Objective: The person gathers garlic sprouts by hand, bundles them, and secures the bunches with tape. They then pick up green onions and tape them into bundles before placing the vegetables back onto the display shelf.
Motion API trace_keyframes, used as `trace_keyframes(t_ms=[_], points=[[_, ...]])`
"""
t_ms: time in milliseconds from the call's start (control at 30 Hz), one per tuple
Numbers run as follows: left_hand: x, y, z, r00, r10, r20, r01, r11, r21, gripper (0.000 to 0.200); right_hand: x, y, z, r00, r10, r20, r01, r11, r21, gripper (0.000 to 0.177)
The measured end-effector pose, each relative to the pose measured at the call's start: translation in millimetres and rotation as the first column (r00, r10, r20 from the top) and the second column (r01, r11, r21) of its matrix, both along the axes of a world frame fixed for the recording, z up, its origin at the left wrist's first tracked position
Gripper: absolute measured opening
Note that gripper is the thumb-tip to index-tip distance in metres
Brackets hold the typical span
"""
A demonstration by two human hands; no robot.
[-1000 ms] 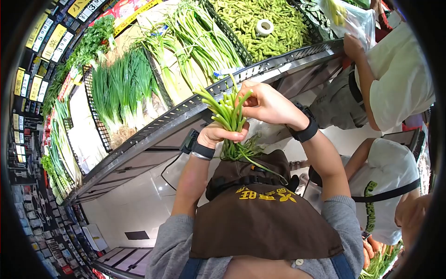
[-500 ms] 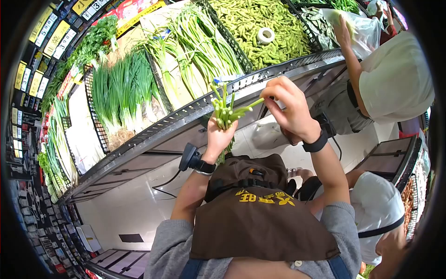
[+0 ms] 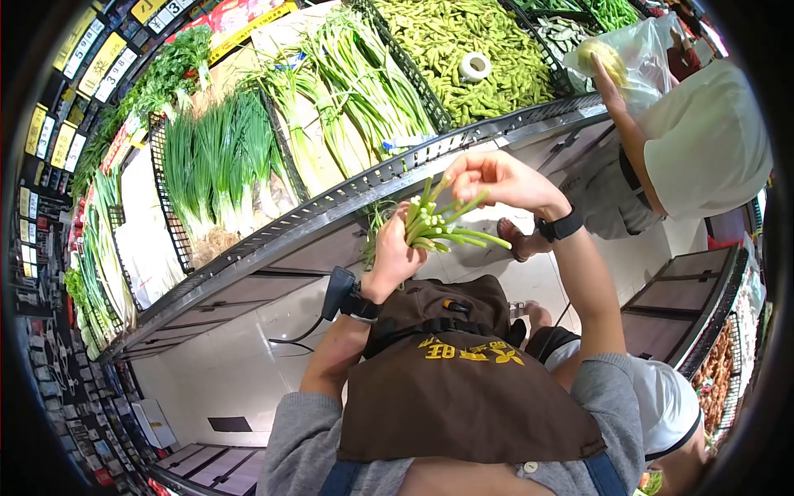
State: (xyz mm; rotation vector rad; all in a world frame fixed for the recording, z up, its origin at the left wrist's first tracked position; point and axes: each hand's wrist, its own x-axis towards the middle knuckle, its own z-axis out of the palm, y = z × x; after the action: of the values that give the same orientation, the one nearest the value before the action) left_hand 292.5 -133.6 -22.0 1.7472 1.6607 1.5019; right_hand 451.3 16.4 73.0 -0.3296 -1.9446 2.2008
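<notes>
My left hand [image 3: 395, 258] is closed around a bunch of leafy green vegetables [image 3: 432, 225], its pale cut stem ends fanned out toward my right hand. Leafy ends hang below and behind the left wrist, partly hidden. My right hand [image 3: 500, 183] is above the bunch, its fingers curled and pinched at the tip of one upright stem. Several other stems splay out to the right, under the right palm. Both wrists wear black bands; the left one carries a small device with a cable.
A vegetable display with a black crate edge [image 3: 356, 183] runs across in front, holding scallions [image 3: 215, 161], long green stalks [image 3: 364, 91] and edamame pods [image 3: 455, 50] with a white tape roll [image 3: 475, 67] on top. One person at right holds a bagged vegetable [image 3: 602, 59]; another stands lower right.
My left hand has tilted the bunch to the right, and its stems are more spread. My right hand has moved slightly left, over the bunch. The person at right has shifted the bagged vegetable.
</notes>
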Motion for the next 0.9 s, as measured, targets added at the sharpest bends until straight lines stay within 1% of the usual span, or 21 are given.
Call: trace_keyframes(t_ms=[33,67,100,167,200,267,300,333,400,433,467,500,533,600,667,700,733,767,833,867,900], points=[[1,0,5,1.000,-0.022,-0.005,0.022,1.000,-0.007,0.029,-6,-1,-3,0.998,0.044,-0.042,-0.041,0.996,0.076,0.012],[1,-1,5,1.000,-0.020,-0.002,0.020,1.000,-0.008,0.029,-6,-1,0,0.998,0.046,-0.039,-0.043,0.996,0.075,0.012],[2,-2,5,0.999,-0.044,0.003,0.044,0.996,-0.082,0.029,-4,0,5,0.998,0.049,0.047,-0.062,0.948,0.314,0.011],[4,-4,6,0.997,-0.075,0.005,0.075,0.982,-0.171,0.031,-6,-3,23,0.985,-0.001,0.173,-0.125,0.689,0.714,0.011],[4,-7,6,0.997,-0.081,0.006,0.081,0.982,-0.169,0.031,-7,-6,21,0.985,-0.008,0.174,-0.121,0.688,0.715,0.011],[3,-9,7,0.982,-0.157,-0.108,0.114,0.937,-0.330,0.034,-5,-10,20,0.972,0.024,0.233,-0.227,0.342,0.912,0.017],[4,-10,6,0.979,-0.166,-0.121,0.116,0.934,-0.337,0.034,-7,-16,24,0.893,-0.001,0.450,-0.435,0.253,0.864,0.022],[4,-11,11,0.974,-0.183,-0.136,0.119,0.917,-0.381,0.034,-5,-18,20,0.870,0.001,0.493,-0.472,0.288,0.833,0.024],[2,-13,12,0.974,-0.192,-0.117,0.133,0.911,-0.389,0.032,1,-11,3,0.906,0.057,0.419,-0.396,0.462,0.794,0.022],[1,-14,11,0.972,-0.203,-0.120,0.144,0.915,-0.377,0.032,5,-9,-19,0.941,0.068,0.330,-0.269,0.742,0.614,0.022],[-1,-13,8,0.979,-0.181,-0.090,0.139,0.928,-0.346,0.032,10,-8,-44,0.970,0.048,0.237,-0.131,0.928,0.348,0.023],[-2,-13,5,0.986,-0.158,-0.059,0.132,0.940,-0.314,0.032,12,-14,-62,0.989,0.066,0.135,-0.079,0.993,0.088,0.020],[-6,-13,0,0.985,-0.164,-0.062,0.138,0.944,-0.299,0.032,16,-24,-73,0.999,0.036,0.022,-0.035,0.997,-0.067,0.019],[-7,-11,-10,0.961,-0.270,0.057,0.276,0.943,-0.184,0.031,15,-50,-71,0.992,-0.120,-0.043,0.102,0.950,-0.295,0.019],[1,-9,2,0.945,-0.302,0.125,0.322,0.924,-0.205,0.028,8,-58,-82,0.965,-0.177,-0.194,0.067,0.880,-0.470,0.018],[2,-8,3,0.918,-0.302,0.256,0.359,0.908,-0.216,0.026,11,-56,-88,0.959,-0.176,-0.222,0.044,0.866,-0.498,0.016],[3,-10,4,0.878,-0.288,0.383,0.392,0.891,-0.229,0.024,17,-55,-87,0.965,-0.189,-0.181,0.073,0.860,-0.505,0.015],[4,-9,10,0.846,-0.353,0.400,0.474,0.840,-0.262,0.024,23,-52,-84,0.969,-0.180,-0.167,0.089,0.892,-0.443,0.016],[9,-4,15,0.867,-0.398,0.299,0.479,0.830,-0.286,0.024,38,-50,-73,0.978,-0.177,-0.114,0.132,0.937,-0.324,0.019],[12,-2,13,0.875,-0.415,0.249,0.476,0.831,-0.287,0.023,47,-49,-69,0.982,-0.176,-0.065,0.147,0.937,-0.316,0.018],[14,1,10,0.864,-0.385,0.326,0.484,0.815,-0.319,0.023,53,-56,-63,0.958,-0.285,-0.029,0.265,0.921,-0.286,0.012]])
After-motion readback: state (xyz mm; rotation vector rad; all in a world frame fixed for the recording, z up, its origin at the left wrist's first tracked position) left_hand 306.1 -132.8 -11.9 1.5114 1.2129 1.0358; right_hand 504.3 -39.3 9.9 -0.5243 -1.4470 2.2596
